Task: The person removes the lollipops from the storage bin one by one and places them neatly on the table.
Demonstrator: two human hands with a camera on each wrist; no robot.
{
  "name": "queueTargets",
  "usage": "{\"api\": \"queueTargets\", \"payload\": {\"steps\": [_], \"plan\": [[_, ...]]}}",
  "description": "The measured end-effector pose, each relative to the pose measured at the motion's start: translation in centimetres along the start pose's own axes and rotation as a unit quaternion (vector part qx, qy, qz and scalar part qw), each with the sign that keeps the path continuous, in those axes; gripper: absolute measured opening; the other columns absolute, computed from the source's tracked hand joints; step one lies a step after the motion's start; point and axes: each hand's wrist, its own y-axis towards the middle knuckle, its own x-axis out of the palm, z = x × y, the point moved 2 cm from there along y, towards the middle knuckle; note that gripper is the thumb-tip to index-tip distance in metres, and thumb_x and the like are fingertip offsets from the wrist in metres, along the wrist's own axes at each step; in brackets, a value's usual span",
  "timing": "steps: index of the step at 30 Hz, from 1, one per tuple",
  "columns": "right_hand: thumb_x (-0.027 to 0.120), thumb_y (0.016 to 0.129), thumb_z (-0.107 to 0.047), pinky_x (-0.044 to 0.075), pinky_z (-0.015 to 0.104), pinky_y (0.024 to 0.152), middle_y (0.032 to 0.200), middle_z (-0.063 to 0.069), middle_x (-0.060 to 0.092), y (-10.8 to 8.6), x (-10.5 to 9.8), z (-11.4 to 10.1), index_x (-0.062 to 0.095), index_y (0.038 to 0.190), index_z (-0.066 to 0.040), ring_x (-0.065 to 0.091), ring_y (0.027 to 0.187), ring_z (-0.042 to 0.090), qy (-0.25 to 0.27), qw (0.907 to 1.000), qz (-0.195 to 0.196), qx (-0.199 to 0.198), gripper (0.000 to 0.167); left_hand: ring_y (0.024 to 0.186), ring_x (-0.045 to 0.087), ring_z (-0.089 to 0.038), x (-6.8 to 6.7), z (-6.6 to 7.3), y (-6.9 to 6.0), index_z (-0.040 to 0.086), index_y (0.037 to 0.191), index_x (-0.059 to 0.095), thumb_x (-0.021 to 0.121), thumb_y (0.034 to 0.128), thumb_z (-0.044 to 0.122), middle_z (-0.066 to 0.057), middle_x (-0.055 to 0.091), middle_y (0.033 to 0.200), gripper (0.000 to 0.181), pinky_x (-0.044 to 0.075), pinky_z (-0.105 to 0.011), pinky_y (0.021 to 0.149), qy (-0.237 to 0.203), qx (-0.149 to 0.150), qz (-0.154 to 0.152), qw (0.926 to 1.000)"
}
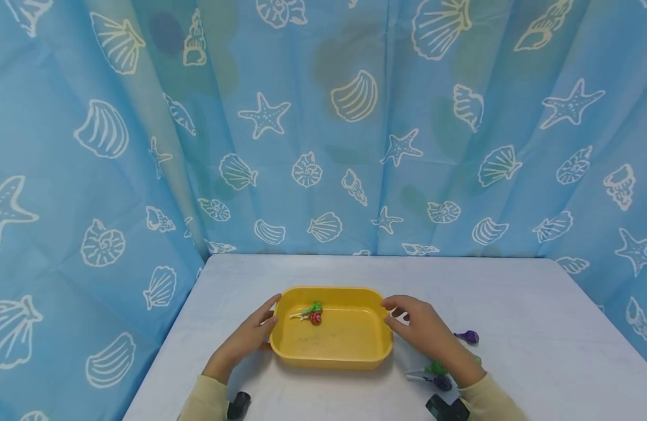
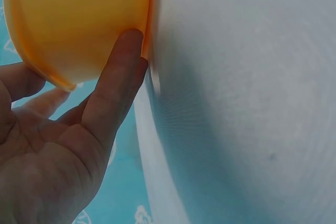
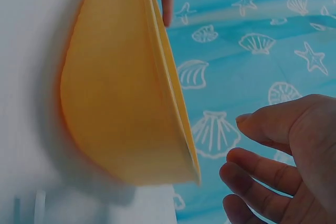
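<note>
A yellow plastic tub stands on the white table. Inside it, toward the left, lie a green lollipop and a red lollipop with white sticks. My left hand is at the tub's left end; in the left wrist view its extended fingers touch the yellow wall and reach around the rim. At the opposite end is my right hand, fingers loosely bent. The right wrist view shows this hand a little apart from the tub, with nothing held.
Beside and below the right forearm lie a purple lollipop, a green lollipop partly hidden by the arm, and another purple lollipop. A blue curtain with shell prints hangs behind and left of the table.
</note>
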Motion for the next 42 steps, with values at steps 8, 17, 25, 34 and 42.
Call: {"api": "queueTargets", "payload": {"steps": [8,17,25,34,42], "plan": [[0.076,0.091,-0.011,0.059,0.040,0.084,0.113,0.007,0.071,1.6,1.6,-1.3,0.070,0.117,-0.006,0.065,0.093,0.017,0.012,0.9991,-0.017,-0.036,0.027,0.116,0.061,-0.036,0.1,0.3,-0.2,0.020,0.161,0.031,0.048,0.1080,0.017,-0.029,0.039,0.153,0.056,0.062,-0.043,0.076,-0.001,0.000,0.002,1.0000],[0.075,0.091,-0.010,0.059,0.043,0.086,0.111,0.005,0.071,2.3,2.7,-2.2,0.071,0.115,-0.009,0.066,0.093,0.020,0.019,0.9989,-0.032,-0.028,0.024,0.119,0.059,-0.041,0.0,0.6,-0.1,0.019,0.161,0.030,0.048,0.1082,0.016,-0.031,0.037,0.153,0.056,0.062,-0.045,0.076,-0.003,0.006,-0.003,1.0000],[0.076,0.091,-0.011,0.059,0.041,0.085,0.112,0.008,0.071,3.1,3.5,-2.7,0.071,0.116,-0.009,0.065,0.092,0.019,0.012,0.9986,-0.042,-0.032,0.026,0.117,0.060,-0.039,0.1,0.6,0.0,0.020,0.161,0.031,0.049,0.1081,0.018,-0.030,0.038,0.153,0.056,0.062,-0.043,0.076,0.002,-0.002,0.005,1.0000],[0.075,0.092,-0.011,0.058,0.043,0.085,0.111,0.010,0.070,3.9,4.4,-3.2,0.069,0.120,-0.006,0.065,0.092,0.020,0.012,0.9977,-0.052,-0.043,0.030,0.118,0.060,-0.040,0.1,0.3,0.2,0.020,0.161,0.030,0.049,0.1082,0.019,-0.031,0.038,0.153,0.057,0.062,-0.043,0.076,0.002,0.005,0.001,1.0000],[0.075,0.092,-0.012,0.058,0.044,0.086,0.112,0.012,0.070,4.5,5.4,-3.5,0.068,0.124,-0.006,0.065,0.093,0.022,0.008,0.9964,-0.069,-0.048,0.033,0.120,0.058,-0.042,0.2,0.2,0.2,0.019,0.161,0.029,0.049,0.1083,0.019,-0.031,0.036,0.154,0.057,0.062,-0.044,0.077,0.001,0.006,0.000,1.0000]]}}
